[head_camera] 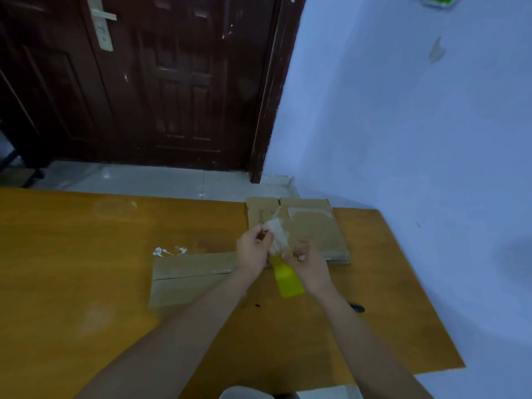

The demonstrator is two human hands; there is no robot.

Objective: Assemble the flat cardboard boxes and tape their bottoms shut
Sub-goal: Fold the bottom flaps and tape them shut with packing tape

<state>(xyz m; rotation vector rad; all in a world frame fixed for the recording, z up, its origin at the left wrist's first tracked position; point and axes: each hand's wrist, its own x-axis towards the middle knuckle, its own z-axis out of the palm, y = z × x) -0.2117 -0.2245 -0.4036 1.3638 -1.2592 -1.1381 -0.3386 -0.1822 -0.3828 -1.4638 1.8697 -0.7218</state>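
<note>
Cardboard lay in two places on the orange-brown desk (86, 254): a box (190, 276) resting at the left of the work area with a seam running along its upward face, and a stack of flat boxes (313, 226) at the far edge near the pale blue wall (403, 125), old strips of clear tape on the top sheet. The near box appeared to sit close to the person so that its flaps could be sealed, while the unassembled stack waited within reach behind it. White scraps (168, 251) marked the desk just beyond the near box's far left corner.

Above the gap between the two lots of cardboard, the left hand (253, 249) pinched a crumpled, whitish length of clear tape (277, 234) between thumb and fingertips, drawing it up and away. The right hand (309, 266) was curled around a yellow tape dispenser (288, 279), its handle pointing back toward the person; the roll itself was hidden behind the fingers. Both hands worked close together, apparently freeing the tape's end before a strip could be laid, and neither touched the cardboard. A small dark object (357, 308), too blurred to identify, lay on the desk under the right forearm. A dark wooden door (144, 82) stood behind.
</note>
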